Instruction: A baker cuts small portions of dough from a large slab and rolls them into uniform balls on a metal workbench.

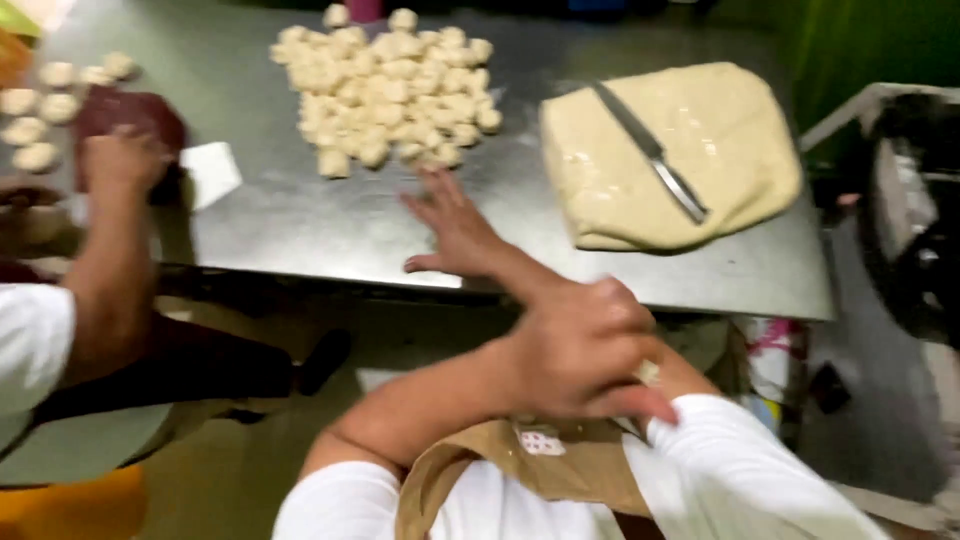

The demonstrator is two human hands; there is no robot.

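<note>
Steel table (300, 215) under our right hand (455, 230): fingers spread flat, holding nothing, reaching toward heap of dough pieces (390, 85) just beyond. Left hand (580, 350) near, fist loosely closed by apron (545, 465); contents, we cannot tell. Far right: dough slab (735, 130), knife (652, 152) resting on top. Left: co-worker's hand (120, 160) pressing dough.

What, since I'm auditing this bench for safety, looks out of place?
A knife lies loose on top of the dough slab instead of on the steel table. The right hand rests open on the table nearby. Nothing looks spilled.
</note>
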